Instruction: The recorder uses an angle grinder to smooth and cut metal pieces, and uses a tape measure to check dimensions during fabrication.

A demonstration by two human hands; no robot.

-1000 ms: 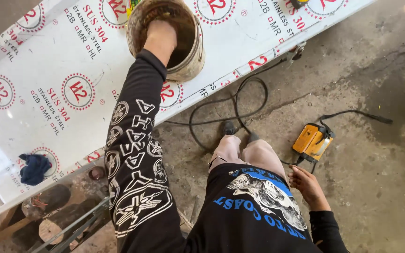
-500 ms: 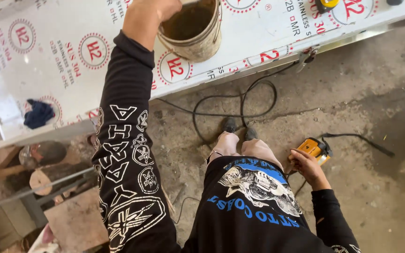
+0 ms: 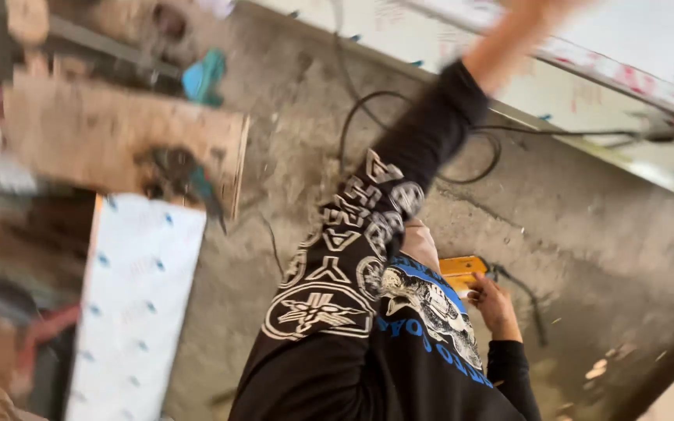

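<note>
Camera view has swung left since the earlier frame; bucket no longer visible. Left arm (image 3: 399,203) reaches up past the top edge, hand out of frame. Right hand (image 3: 494,302) touches the yellow tool (image 3: 462,269) on the concrete floor (image 3: 587,234); grip unclear.

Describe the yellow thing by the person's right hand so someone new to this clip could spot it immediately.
Start at the grey concrete floor in the lower right, beside the person's black printed shirt. The right hand reaches down there, and the yellow box-shaped device lies at its fingertips with a dark cable trailing off it. It is the only bright yellow object on that floor.
</note>
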